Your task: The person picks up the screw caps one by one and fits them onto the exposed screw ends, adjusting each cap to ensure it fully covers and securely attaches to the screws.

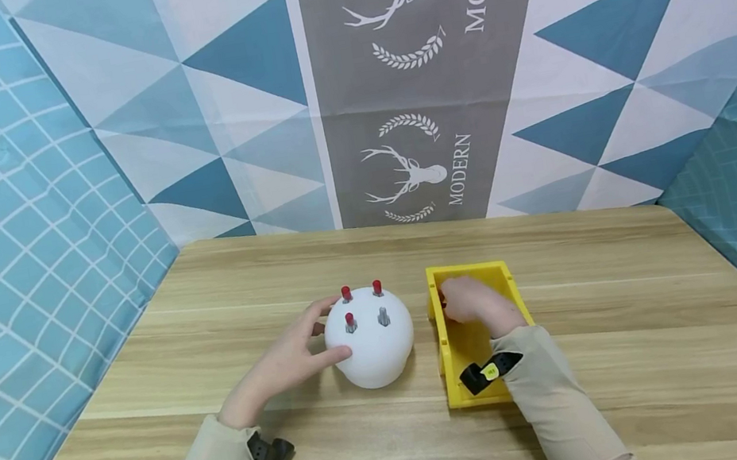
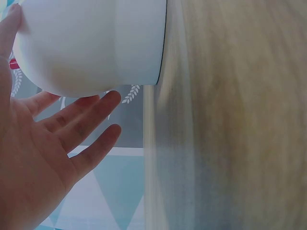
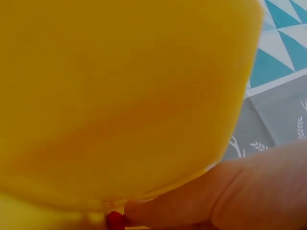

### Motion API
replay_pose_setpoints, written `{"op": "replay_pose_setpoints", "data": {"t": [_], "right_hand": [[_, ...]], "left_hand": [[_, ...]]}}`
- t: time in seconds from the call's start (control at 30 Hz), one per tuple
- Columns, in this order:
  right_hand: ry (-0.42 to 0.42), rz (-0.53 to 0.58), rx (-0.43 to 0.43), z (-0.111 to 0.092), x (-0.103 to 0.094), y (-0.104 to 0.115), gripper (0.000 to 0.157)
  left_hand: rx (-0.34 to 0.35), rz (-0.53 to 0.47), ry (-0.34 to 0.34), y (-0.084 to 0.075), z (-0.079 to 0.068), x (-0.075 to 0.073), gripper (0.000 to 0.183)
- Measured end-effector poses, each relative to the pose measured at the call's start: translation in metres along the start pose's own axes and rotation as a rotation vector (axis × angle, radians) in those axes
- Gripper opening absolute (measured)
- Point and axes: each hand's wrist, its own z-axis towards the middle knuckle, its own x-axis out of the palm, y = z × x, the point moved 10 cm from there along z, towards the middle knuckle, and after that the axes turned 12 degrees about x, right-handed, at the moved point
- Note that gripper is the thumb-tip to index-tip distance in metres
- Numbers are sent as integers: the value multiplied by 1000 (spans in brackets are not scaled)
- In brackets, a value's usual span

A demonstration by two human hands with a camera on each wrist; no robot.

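A white rounded body point(image 1: 372, 354) stands on the table with metal studs on its top. Three studs carry red caps point(image 1: 350, 319); the fourth stud point(image 1: 384, 315) is bare metal. My left hand point(image 1: 290, 355) rests against the body's left side, thumb on the near upper edge and fingers spread along the far side. In the left wrist view those fingers look mostly straight. Inside the yellow bin point(image 1: 446, 378), at its far left, my right hand point(image 1: 470, 301) pinches a small red cap point(image 3: 115, 220) at the thumb tip. Its other fingertips are largely hidden.
The bin stands just right of the white body, its raised walls around my right hand. Beneath both lies a wood-grain table point(image 1: 619, 351). A patterned cloth backdrop point(image 1: 233, 106) rises behind the table's far edge, with blue tiled cloth point(image 1: 1, 240) at the left.
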Motion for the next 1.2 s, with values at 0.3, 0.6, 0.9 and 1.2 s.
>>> {"op": "replay_pose_setpoints", "data": {"t": [0.3,0.6,0.9,1.2], "right_hand": [[25,25,12,0,5,-1,5],[34,43,21,0,6,-1,4],[20,11,13,0,5,1,5],[41,3,19,1,10,0,8]], "left_hand": [[1,9,7,-1,0,0,79],[8,5,2,-2,0,0,79],[25,5,-2,-4,1,-1,78],[14,0,-3,-2,0,-1,79]]}}
